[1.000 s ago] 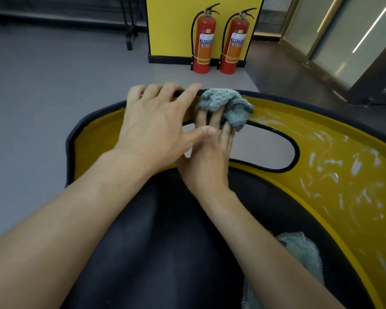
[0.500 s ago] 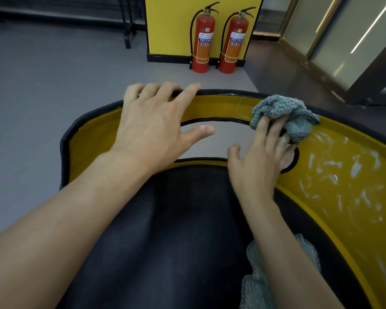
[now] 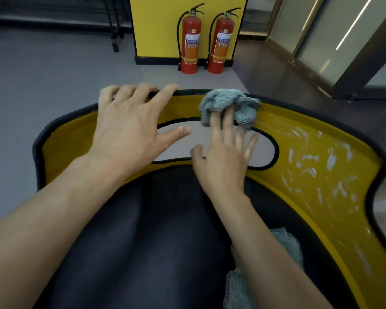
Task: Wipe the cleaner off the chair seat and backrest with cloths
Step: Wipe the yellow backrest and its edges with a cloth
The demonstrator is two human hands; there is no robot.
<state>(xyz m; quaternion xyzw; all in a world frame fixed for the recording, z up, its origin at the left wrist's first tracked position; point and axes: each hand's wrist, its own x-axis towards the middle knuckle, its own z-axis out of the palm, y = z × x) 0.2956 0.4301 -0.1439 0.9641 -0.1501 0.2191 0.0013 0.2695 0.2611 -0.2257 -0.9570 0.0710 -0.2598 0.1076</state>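
Note:
The chair has a yellow backrest (image 3: 283,139) with black trim and an oval cutout, and a black seat (image 3: 154,241). White cleaner streaks (image 3: 310,159) cover the backrest's right part. My right hand (image 3: 225,157) presses a crumpled grey-blue cloth (image 3: 227,103) against the backrest's upper band with straight fingers, just above the cutout. My left hand (image 3: 129,128) rests on the backrest's top rim to the left, fingers laid over the edge and thumb spread. A second grey cloth (image 3: 285,244) lies on the seat, partly under my right forearm.
Two red fire extinguishers (image 3: 189,41) stand against a yellow panel (image 3: 161,25) beyond the chair. Grey floor (image 3: 42,85) surrounds the chair at left. Glass doors with dark frames (image 3: 354,63) are at the far right.
My right hand swept the cloth to the right along the backrest's top, then back left to above the cutout's middle. My left hand stayed on the rim.

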